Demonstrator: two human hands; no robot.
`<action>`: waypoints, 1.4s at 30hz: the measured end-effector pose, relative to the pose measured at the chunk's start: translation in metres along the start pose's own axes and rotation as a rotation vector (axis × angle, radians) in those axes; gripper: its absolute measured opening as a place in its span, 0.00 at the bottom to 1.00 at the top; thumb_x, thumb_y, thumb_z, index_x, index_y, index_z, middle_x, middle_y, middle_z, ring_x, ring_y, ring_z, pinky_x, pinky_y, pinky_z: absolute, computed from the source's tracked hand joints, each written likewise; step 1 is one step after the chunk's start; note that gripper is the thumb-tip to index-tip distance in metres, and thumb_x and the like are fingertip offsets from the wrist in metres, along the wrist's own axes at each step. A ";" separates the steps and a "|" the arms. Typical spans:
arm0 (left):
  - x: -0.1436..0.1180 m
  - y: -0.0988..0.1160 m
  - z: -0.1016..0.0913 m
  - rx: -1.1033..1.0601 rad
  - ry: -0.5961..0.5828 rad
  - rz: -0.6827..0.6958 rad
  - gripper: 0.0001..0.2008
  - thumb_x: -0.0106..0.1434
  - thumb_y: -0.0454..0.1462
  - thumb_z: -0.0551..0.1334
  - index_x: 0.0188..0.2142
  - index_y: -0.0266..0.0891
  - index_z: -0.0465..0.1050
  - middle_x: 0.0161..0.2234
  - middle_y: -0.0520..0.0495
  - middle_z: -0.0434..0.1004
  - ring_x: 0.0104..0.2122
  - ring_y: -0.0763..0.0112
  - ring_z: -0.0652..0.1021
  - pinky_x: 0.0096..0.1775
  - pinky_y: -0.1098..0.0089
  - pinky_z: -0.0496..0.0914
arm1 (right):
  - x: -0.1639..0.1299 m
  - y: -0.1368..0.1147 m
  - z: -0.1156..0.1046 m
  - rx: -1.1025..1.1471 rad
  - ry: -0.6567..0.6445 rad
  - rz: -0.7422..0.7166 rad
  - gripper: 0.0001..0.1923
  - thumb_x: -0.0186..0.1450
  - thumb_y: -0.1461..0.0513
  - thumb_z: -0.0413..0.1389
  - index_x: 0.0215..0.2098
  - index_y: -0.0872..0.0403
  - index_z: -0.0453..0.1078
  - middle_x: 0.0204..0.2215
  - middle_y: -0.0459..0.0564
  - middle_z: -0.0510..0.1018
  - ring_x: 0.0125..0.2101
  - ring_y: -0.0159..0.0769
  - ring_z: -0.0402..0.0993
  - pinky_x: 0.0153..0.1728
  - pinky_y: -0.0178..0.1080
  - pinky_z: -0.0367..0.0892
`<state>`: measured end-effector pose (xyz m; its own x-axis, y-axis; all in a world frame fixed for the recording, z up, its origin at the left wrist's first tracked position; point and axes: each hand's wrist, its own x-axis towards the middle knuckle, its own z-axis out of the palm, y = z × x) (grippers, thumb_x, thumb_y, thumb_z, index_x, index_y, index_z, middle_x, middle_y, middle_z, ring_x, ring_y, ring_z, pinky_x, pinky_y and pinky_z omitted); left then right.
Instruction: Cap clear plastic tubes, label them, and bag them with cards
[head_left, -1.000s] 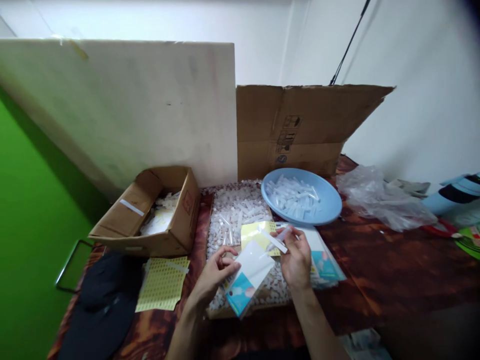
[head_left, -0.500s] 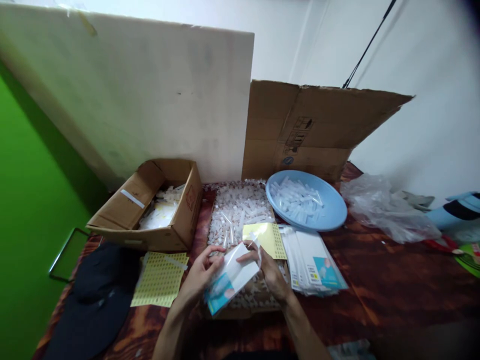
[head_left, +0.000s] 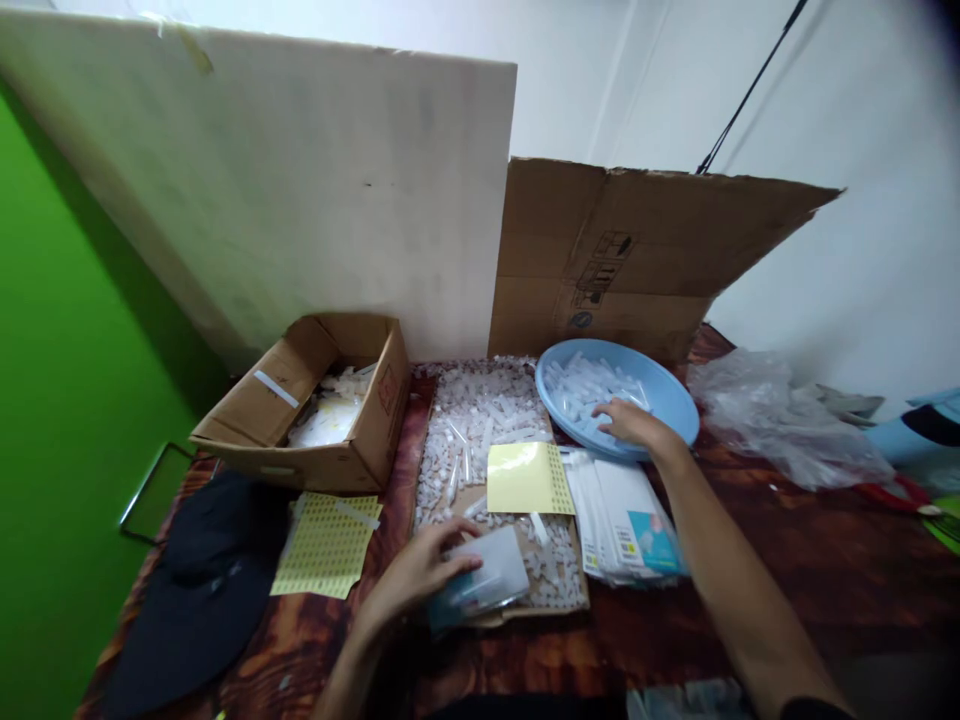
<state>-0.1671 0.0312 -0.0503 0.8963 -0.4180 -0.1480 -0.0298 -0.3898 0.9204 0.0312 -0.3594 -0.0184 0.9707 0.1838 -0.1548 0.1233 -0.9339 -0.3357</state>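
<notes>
currently the person is working over the table (head_left: 787, 560): the right hand (head_left: 634, 422) is reaching into the blue basin (head_left: 671, 400), fingers loosely spread over the clear tubes (head_left: 581, 385), pinching nothing. the left hand (head_left: 420, 572) is pressing the plastic pouch (head_left: 487, 580) flat; one tube should be picked cleanly.

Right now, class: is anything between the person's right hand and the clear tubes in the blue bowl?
Nothing visible. The right hand is already over the blue bowl, its fingertips among the clear tubes. The left hand rests apart on a packet nearer the person.
</notes>
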 end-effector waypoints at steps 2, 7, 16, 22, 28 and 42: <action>0.004 -0.004 0.007 0.123 -0.033 0.091 0.11 0.70 0.42 0.60 0.46 0.43 0.79 0.45 0.47 0.81 0.46 0.62 0.78 0.49 0.68 0.68 | 0.016 0.015 0.002 -0.051 -0.128 0.052 0.06 0.66 0.61 0.62 0.39 0.58 0.76 0.36 0.52 0.79 0.36 0.39 0.76 0.42 0.42 0.71; 0.020 -0.024 0.015 0.381 0.217 0.133 0.13 0.73 0.38 0.54 0.40 0.40 0.78 0.43 0.42 0.78 0.46 0.61 0.76 0.50 0.64 0.68 | 0.026 0.027 0.023 -0.105 -0.231 0.085 0.11 0.71 0.57 0.58 0.44 0.57 0.73 0.40 0.49 0.78 0.35 0.35 0.77 0.38 0.41 0.75; 0.050 -0.027 0.021 0.589 0.263 0.043 0.07 0.65 0.34 0.64 0.43 0.41 0.77 0.43 0.43 0.77 0.44 0.58 0.77 0.46 0.64 0.69 | -0.001 0.027 0.020 0.008 0.214 -0.005 0.11 0.65 0.65 0.60 0.45 0.60 0.77 0.30 0.57 0.80 0.35 0.45 0.78 0.41 0.45 0.68; 0.037 -0.006 0.007 0.501 0.435 0.052 0.09 0.70 0.33 0.57 0.44 0.39 0.76 0.42 0.41 0.77 0.44 0.58 0.76 0.47 0.63 0.67 | -0.057 -0.039 0.026 0.147 0.401 -0.160 0.15 0.69 0.60 0.55 0.53 0.53 0.74 0.47 0.57 0.79 0.45 0.46 0.76 0.51 0.45 0.68; 0.018 0.031 0.014 0.088 0.327 0.188 0.09 0.70 0.41 0.60 0.46 0.41 0.76 0.42 0.46 0.78 0.37 0.65 0.76 0.41 0.68 0.68 | -0.119 -0.156 0.080 0.865 0.090 -0.402 0.22 0.68 0.56 0.60 0.59 0.49 0.67 0.51 0.52 0.76 0.42 0.39 0.77 0.41 0.40 0.73; 0.023 -0.002 -0.002 -0.055 0.029 0.028 0.10 0.67 0.43 0.62 0.37 0.40 0.76 0.36 0.47 0.78 0.39 0.61 0.76 0.44 0.67 0.67 | -0.135 -0.118 0.087 1.153 0.835 0.057 0.22 0.60 0.53 0.69 0.42 0.51 0.63 0.30 0.47 0.81 0.22 0.33 0.73 0.22 0.34 0.67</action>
<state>-0.1453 0.0240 -0.0552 0.9080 -0.4037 -0.1120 -0.0315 -0.3322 0.9427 -0.1322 -0.2473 -0.0383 0.8530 -0.4554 0.2549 0.2401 -0.0914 -0.9664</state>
